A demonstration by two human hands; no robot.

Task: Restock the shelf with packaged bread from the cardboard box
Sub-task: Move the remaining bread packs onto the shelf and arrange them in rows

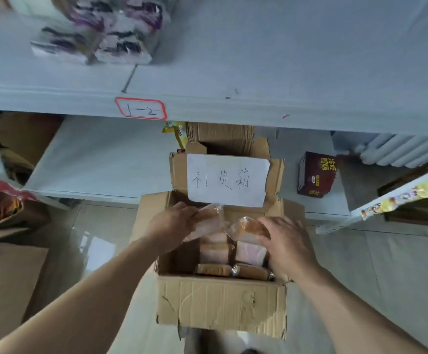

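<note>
both my hands in the cardboard box (220, 305), each on a bread pack.
left hand (172, 223) wraps one bread pack (209, 221), right hand (288, 241) clasps another pack (247, 229); more bread packs (214, 252) lie below, shelf (259, 108) beyond.

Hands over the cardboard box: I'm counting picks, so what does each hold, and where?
Each has one bread packet: left hand at its left end, right hand on its top.

I'm in a shop's stockroom — pale metal shelves (259, 108), one tagged with a handwritten label (141, 109). Packaged snacks (92, 37) sit above; a cardboard box (220, 302) with a handwritten paper sign (227, 178) stands on the tiled floor (374, 264).
</note>
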